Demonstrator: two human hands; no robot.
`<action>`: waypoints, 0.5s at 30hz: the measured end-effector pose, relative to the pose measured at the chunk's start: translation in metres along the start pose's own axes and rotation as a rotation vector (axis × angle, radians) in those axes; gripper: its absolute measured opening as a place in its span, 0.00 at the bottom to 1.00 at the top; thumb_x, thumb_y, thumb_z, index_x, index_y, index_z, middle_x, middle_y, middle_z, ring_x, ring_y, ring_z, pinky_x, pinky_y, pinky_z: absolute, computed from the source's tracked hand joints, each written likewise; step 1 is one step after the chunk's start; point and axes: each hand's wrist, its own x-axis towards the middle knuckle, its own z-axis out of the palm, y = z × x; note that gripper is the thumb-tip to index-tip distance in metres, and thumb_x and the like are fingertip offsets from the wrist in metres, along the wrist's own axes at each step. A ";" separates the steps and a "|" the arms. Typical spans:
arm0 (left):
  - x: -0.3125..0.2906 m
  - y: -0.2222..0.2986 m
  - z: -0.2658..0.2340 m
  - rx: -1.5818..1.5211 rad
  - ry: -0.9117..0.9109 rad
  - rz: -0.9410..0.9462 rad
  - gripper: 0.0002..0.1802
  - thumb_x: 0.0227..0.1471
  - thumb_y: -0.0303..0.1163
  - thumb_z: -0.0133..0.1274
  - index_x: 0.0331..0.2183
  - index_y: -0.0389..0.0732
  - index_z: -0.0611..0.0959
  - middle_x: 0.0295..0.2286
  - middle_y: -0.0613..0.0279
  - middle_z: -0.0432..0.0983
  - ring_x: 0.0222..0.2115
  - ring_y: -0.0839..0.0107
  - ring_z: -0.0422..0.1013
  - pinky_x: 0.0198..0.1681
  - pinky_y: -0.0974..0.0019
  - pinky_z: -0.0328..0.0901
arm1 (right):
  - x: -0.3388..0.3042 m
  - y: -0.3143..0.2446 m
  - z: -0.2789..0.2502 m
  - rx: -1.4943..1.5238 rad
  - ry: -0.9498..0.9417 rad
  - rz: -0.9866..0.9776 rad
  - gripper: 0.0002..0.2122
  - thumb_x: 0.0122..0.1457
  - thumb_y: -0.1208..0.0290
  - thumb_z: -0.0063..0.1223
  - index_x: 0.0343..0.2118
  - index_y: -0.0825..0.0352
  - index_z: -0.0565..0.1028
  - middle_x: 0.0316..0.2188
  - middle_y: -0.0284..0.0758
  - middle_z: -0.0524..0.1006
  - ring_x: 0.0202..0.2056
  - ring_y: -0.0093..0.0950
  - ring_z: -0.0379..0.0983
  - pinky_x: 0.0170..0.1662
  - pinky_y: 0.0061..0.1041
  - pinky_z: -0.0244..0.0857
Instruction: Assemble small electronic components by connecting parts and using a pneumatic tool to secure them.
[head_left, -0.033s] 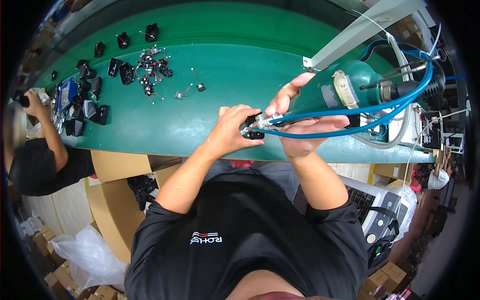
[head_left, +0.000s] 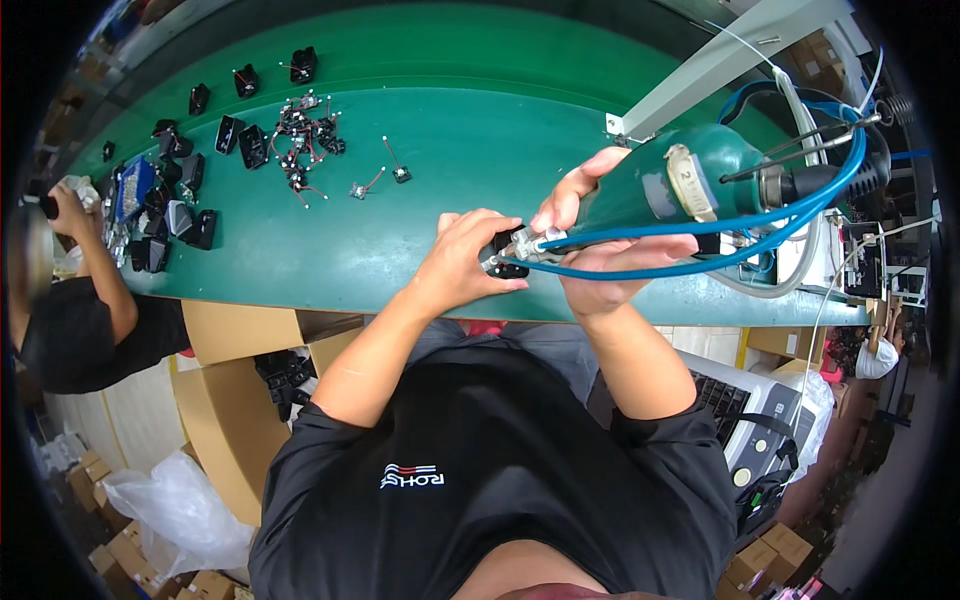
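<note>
My left hand (head_left: 463, 262) is closed around a small black plastic housing (head_left: 515, 270) on the green bench. Its thumb and fingers grip the housing's two sides. In my right hand (head_left: 612, 272) is a green power screwdriver (head_left: 720, 165) with a taped label, lying tilted with its tip toward the housing. A clear-and-metal nozzle (head_left: 522, 243) at that tip meets the housing and hides much of it. Blue air hoses (head_left: 690, 268) run from the nozzle back to the right. Whether a screw is at the tip cannot be seen.
Small circuit boards with red wires (head_left: 300, 140) lie in a pile on the bench (head_left: 400, 240). Black housings (head_left: 255, 147) and a blue bin (head_left: 135, 188) are at the left, near another person's arm (head_left: 105, 265). A metal post (head_left: 720, 70) rises at the right. Cardboard boxes (head_left: 235, 420) stand below the edge.
The screwdriver's body has turned or shifted slightly in my right hand. Both hands and the housing stay in place.
</note>
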 end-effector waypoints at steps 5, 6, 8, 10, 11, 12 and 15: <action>0.004 0.001 -0.003 0.040 -0.087 -0.074 0.43 0.31 0.46 0.77 0.51 0.43 0.79 0.41 0.62 0.77 0.43 0.61 0.73 0.48 0.59 0.57 | 0.012 0.014 -0.004 0.200 -0.037 -0.023 0.49 0.54 0.20 0.35 0.55 0.71 0.63 0.26 0.38 0.74 0.27 0.29 0.76 0.33 0.25 0.75; 0.005 0.002 -0.003 0.066 -0.113 -0.107 0.43 0.31 0.46 0.77 0.51 0.44 0.79 0.41 0.62 0.77 0.43 0.61 0.72 0.48 0.59 0.57 | 0.019 0.009 -0.004 0.149 -0.023 -0.018 0.48 0.55 0.22 0.37 0.56 0.71 0.63 0.27 0.38 0.75 0.27 0.29 0.76 0.34 0.25 0.75; 0.004 -0.002 -0.004 0.030 -0.136 -0.088 0.43 0.34 0.47 0.76 0.52 0.44 0.77 0.43 0.61 0.75 0.45 0.60 0.70 0.51 0.58 0.57 | 0.036 -0.019 -0.007 0.294 -0.037 -0.106 0.48 0.57 0.23 0.36 0.60 0.71 0.61 0.27 0.36 0.74 0.27 0.28 0.75 0.34 0.27 0.75; 0.007 0.001 -0.007 -0.009 -0.137 -0.098 0.43 0.35 0.46 0.75 0.53 0.44 0.76 0.44 0.60 0.74 0.46 0.58 0.69 0.54 0.55 0.57 | 0.060 -0.075 -0.021 0.231 -0.289 -0.303 0.43 0.63 0.30 0.39 0.60 0.73 0.61 0.29 0.36 0.74 0.30 0.28 0.74 0.33 0.26 0.72; 0.014 -0.002 -0.015 0.016 -0.097 -0.088 0.43 0.35 0.44 0.75 0.53 0.44 0.76 0.46 0.57 0.74 0.49 0.56 0.68 0.56 0.54 0.58 | 0.061 -0.091 -0.027 0.196 -0.197 -0.301 0.41 0.65 0.32 0.39 0.60 0.74 0.61 0.28 0.35 0.73 0.28 0.26 0.72 0.32 0.25 0.71; 0.024 -0.006 -0.027 0.044 -0.056 -0.076 0.43 0.36 0.42 0.75 0.54 0.43 0.76 0.47 0.55 0.74 0.51 0.54 0.68 0.58 0.53 0.59 | 0.060 -0.108 -0.033 0.021 -0.095 -0.292 0.40 0.66 0.33 0.38 0.60 0.73 0.62 0.27 0.34 0.71 0.26 0.25 0.70 0.31 0.23 0.69; 0.087 -0.031 -0.070 0.308 0.098 -0.154 0.39 0.37 0.38 0.71 0.52 0.40 0.76 0.49 0.49 0.73 0.52 0.49 0.67 0.58 0.51 0.59 | 0.052 -0.112 -0.044 -0.204 0.060 -0.325 0.34 0.68 0.41 0.43 0.60 0.72 0.63 0.28 0.33 0.71 0.26 0.24 0.70 0.31 0.21 0.67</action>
